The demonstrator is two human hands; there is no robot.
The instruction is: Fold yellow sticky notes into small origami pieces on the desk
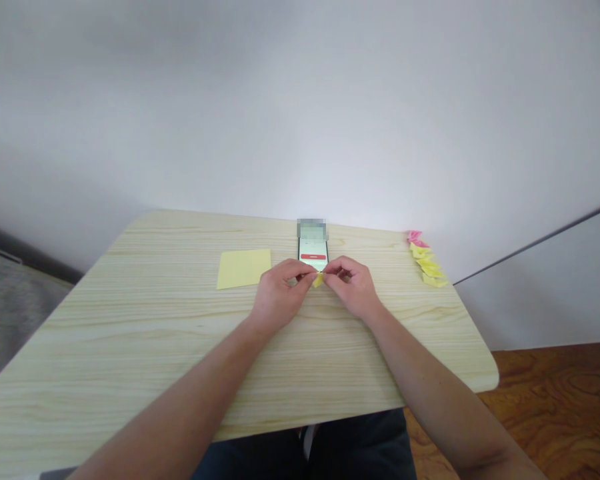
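My left hand (pixel 280 290) and my right hand (pixel 353 285) meet at the middle of a pale wooden table (pixel 155 347). Both pinch a small folded piece of yellow paper (pixel 319 280) between fingertips; only a sliver of it shows. Just behind the hands lies a phone (pixel 313 247) with its screen lit. A flat pad of yellow square paper (pixel 244 268) lies to the left of my left hand.
A row of several small folded paper pieces (pixel 427 263), pink at the far end and yellow nearer, lies along the table's right edge. A white wall stands behind the table. Wooden floor (pixel 555 393) shows at the right.
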